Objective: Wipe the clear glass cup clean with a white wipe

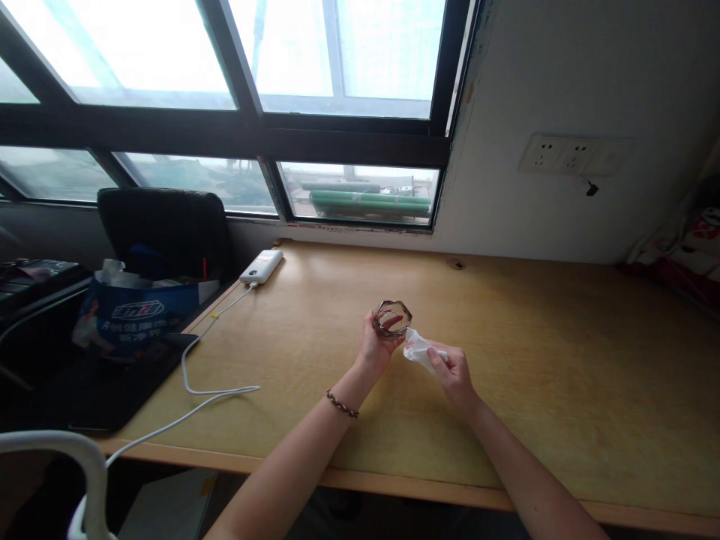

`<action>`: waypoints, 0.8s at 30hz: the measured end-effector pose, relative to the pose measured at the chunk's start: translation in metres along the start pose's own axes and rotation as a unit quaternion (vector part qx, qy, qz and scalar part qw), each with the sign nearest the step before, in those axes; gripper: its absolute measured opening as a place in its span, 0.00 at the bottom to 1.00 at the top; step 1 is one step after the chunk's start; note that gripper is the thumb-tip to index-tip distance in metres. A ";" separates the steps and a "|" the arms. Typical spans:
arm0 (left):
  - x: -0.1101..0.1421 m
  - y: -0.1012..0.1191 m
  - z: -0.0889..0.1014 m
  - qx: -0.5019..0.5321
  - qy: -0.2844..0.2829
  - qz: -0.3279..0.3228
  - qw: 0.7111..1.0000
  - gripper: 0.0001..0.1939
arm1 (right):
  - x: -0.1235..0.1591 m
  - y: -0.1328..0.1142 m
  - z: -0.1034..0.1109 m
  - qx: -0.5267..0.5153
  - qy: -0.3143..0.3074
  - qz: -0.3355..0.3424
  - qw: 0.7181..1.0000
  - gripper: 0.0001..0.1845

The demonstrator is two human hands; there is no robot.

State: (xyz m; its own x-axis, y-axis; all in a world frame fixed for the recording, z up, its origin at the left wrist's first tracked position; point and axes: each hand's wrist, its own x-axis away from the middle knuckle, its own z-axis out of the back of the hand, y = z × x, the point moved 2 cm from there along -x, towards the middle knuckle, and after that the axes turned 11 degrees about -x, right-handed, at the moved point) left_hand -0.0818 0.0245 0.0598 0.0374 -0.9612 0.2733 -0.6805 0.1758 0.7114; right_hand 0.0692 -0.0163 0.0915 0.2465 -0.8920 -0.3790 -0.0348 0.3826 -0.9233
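Note:
A brownish, see-through glass cup (392,320) with a faceted rim is tilted so that its mouth faces me. My left hand (379,345) is wrapped round its side and underside, and a braided bracelet circles that wrist. In my right hand (453,371) a crumpled white tissue (421,351) is pinched between thumb and fingers. The tissue's upper corner comes close to the cup's lower right rim; whether it touches, I cannot tell. Both hands are above the middle of the wooden table (562,390).
A white power bank (262,267) lies at the table's back left, its white cable (188,375) running along the left side. Left of the table stand a black chair (163,225) and a blue bag (135,315). Wall sockets (577,154) are at the right.

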 end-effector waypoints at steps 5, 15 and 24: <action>0.001 -0.002 -0.004 -0.007 -0.019 0.024 1.000 0.22 | -0.005 0.013 0.008 0.048 0.102 -0.048 0.992 0.22; 0.018 -0.016 -0.017 -0.047 -0.133 -0.052 0.989 0.17 | -0.013 0.019 0.006 0.080 0.055 -0.085 0.992 0.22; 0.018 -0.021 -0.021 -0.113 -0.172 0.007 0.979 0.22 | -0.014 0.017 0.015 0.243 0.080 -0.031 0.966 0.19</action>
State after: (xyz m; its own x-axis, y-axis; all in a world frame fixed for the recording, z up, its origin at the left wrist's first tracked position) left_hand -0.0514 0.0078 0.0633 -0.2462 -0.9661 0.0777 -0.4988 0.1950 0.8445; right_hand 0.0795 0.0061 0.0823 0.0793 -0.9278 -0.3644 0.4432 0.3603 -0.8209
